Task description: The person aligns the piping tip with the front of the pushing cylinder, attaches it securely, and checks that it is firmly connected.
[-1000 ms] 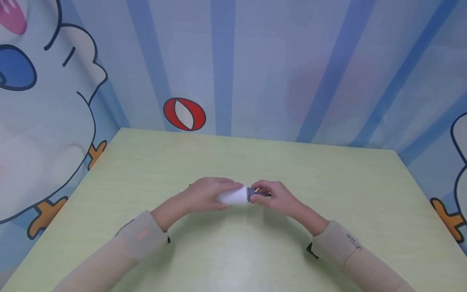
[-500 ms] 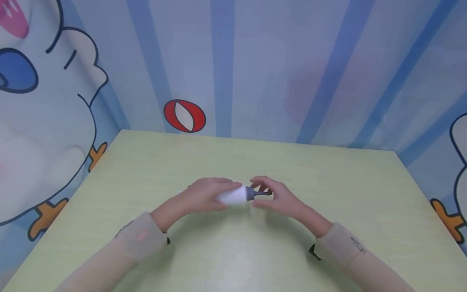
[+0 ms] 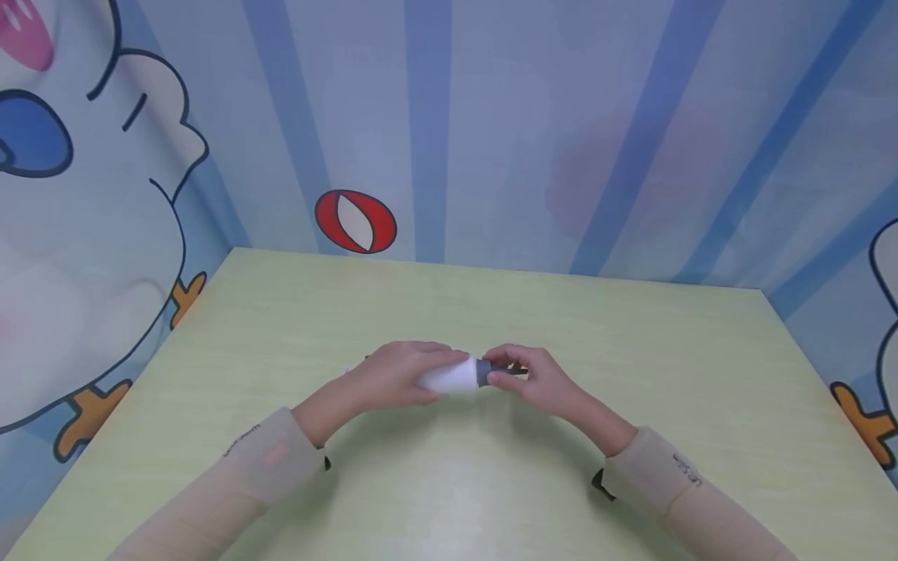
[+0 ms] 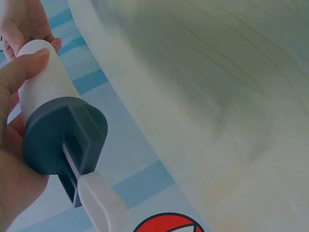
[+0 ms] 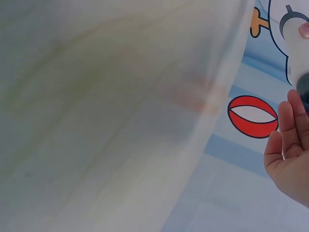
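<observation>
A white cylinder [image 3: 452, 375] lies sideways between the hands, just above the table. It has a grey nozzle cap [image 3: 483, 372] with a thin dark tip at its right end. My left hand [image 3: 400, 375] grips the body from above, hiding much of it. In the left wrist view, a dark grey ribbed end piece [image 4: 46, 137] and a white loop [image 4: 102, 205] show at the other end. My right hand [image 3: 531, 378] pinches the nozzle cap between thumb and fingers. The right wrist view catches only part of the right hand [image 5: 294, 154] near the dark cap [image 5: 303, 89].
A pale yellow-green table [image 3: 449, 483] lies beneath both hands. Behind it rises a blue striped wall [image 3: 505, 156] printed with cartoon figures and a red ball [image 3: 355, 221]. Beige sleeves [image 3: 277, 456] cover both forearms.
Half a second ago, the right fingers were spread away from the nozzle cap; now they pinch it again, as they did a second ago. The left hand has kept its grip.
</observation>
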{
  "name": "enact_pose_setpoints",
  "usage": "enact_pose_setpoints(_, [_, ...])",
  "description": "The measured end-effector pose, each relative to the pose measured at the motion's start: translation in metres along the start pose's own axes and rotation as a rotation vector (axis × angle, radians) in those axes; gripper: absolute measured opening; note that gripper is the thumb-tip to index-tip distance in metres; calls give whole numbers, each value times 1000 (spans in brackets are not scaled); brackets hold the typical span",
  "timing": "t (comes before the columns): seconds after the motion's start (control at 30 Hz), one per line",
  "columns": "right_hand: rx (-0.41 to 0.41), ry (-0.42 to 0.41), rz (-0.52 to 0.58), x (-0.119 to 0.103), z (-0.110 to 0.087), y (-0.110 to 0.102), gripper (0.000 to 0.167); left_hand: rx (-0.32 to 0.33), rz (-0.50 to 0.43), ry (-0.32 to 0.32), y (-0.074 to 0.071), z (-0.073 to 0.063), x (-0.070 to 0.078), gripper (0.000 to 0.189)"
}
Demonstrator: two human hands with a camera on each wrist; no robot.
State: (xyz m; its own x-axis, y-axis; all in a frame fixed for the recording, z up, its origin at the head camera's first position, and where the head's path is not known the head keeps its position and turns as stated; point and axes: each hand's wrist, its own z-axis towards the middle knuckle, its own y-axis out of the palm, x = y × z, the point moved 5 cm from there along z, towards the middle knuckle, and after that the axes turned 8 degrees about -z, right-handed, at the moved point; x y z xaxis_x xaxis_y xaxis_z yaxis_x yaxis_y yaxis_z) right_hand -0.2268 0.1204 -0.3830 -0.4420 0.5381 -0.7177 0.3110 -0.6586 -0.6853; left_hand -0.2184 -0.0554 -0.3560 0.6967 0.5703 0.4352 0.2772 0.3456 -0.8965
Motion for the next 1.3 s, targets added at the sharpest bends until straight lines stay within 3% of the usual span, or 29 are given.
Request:
enact_pose_setpoints(0.23, [-13,47,-9,3,2,0,37,7,13,3,2,0,-1,57])
enact_pose_setpoints(0.43, [32,-23,-9,1,3,-2,46,7,20,-7,2,1,-4,58])
enact_pose_setpoints(0.7, [45,-27,-7,-2,3,1,29,4,4,3,2,1,-3,57])
enact_pose_setpoints(1.1, [-3,45,-21,3,3,1,32,-5,10,-6,4,1,-2,58])
enact_pose_setpoints(1.3, [30,-27,-45,-1,3,-3,41,-14,-17,-42,4,2,-5,59])
